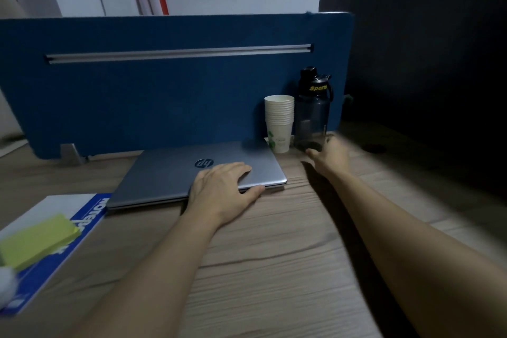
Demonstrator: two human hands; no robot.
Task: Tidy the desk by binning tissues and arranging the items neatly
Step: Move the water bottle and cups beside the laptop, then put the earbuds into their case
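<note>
My left hand (223, 187) flat on closed laptop (192, 176), frame centre, gripping nothing. Right hand (330, 155) blurred beside bottle (312, 115); grip unclear. Laptop rigid, heavy, slick: hold edges.

laptop (197, 173) left of cup stack (279, 123), bottle (312, 113) right, partition (164, 85) behind
</note>
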